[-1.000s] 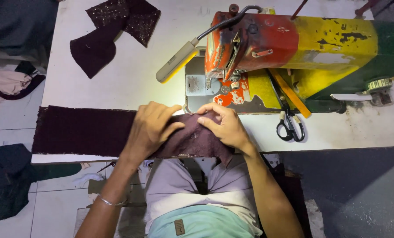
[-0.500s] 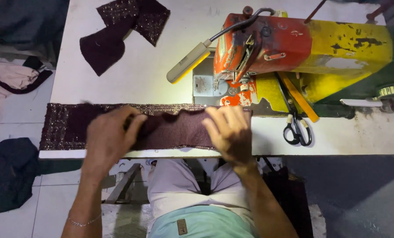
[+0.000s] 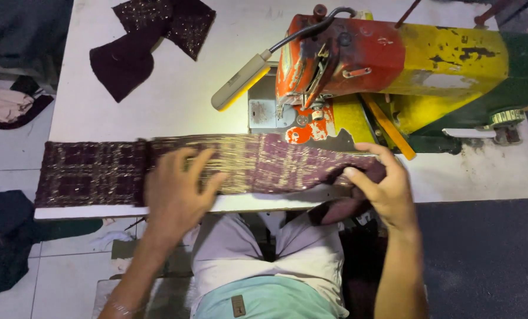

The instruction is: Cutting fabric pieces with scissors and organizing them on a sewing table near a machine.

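A long dark maroon fabric strip with gold sequin checks lies along the front edge of the white table. My left hand rests flat on its middle, fingers spread. At the strip's right end, my right hand pinches the cloth, which folds and hangs over the table edge there. Just behind the strip stands an orange and yellow sewing machine, its needle area close to the cloth.
More dark maroon cloth pieces lie at the table's far left. A small lamp juts from the machine. Dark and pink garments lie on the tiled floor at left. A thread spool sits at right.
The strip, bunched between both hands a second ago, is now spread flat. My right hand has slid right to its end; my left hand stays pressing on its middle.
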